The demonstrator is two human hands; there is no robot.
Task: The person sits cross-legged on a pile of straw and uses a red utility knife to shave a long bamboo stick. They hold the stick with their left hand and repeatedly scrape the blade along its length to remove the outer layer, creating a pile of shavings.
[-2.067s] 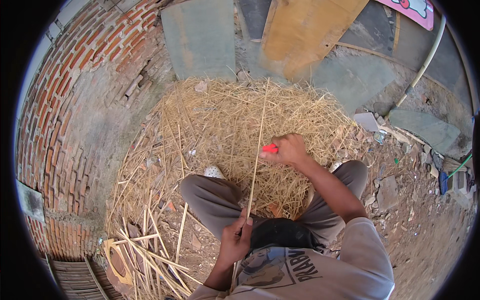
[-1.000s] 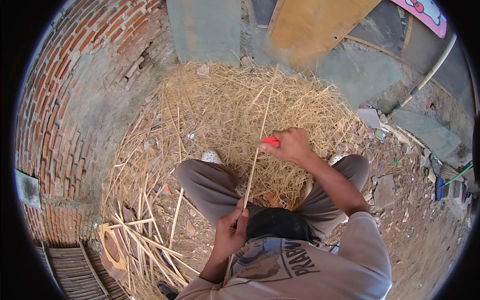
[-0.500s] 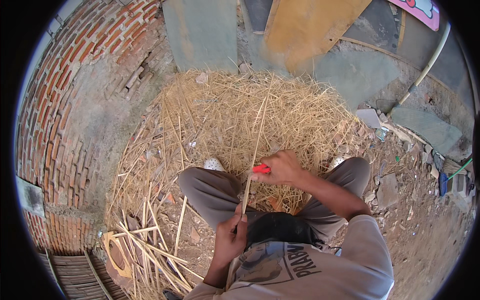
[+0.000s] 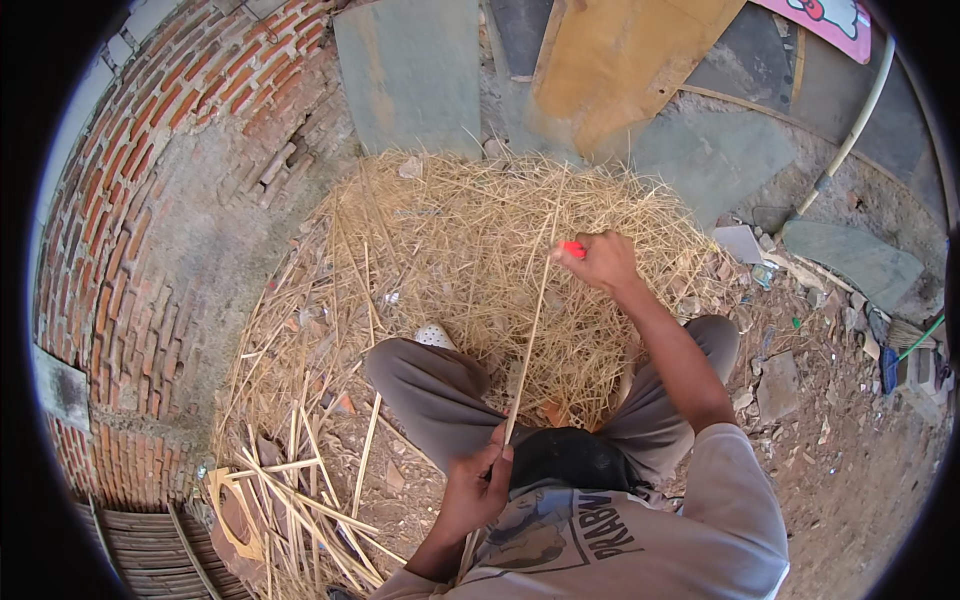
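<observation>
A long, thin bamboo strip (image 4: 528, 360) slants up from my lap, over the shavings in front of me. My left hand (image 4: 478, 487) is closed round its lower part, thumb on top, close to my belly. Farther along the strip, my right hand (image 4: 607, 264) grips a red-handled tool (image 4: 573, 250) held against it. The tool's blade or working end is too small to make out. Between my knees a black cloth or pad (image 4: 560, 470) covers my lap beneath the strip.
A thick heap of pale shavings (image 4: 450, 240) lies before my feet. Split bamboo pieces (image 4: 300, 490) are piled at my left, near a brick wall (image 4: 130, 260). Grey and tan boards (image 4: 410, 80) lean at the back. Rubble (image 4: 780, 380) and a broom (image 4: 908, 340) are at the right.
My right hand has slid away from my body along the strip with the red-handled tool. My left hand stays near my lap, slightly lower and to the right.
</observation>
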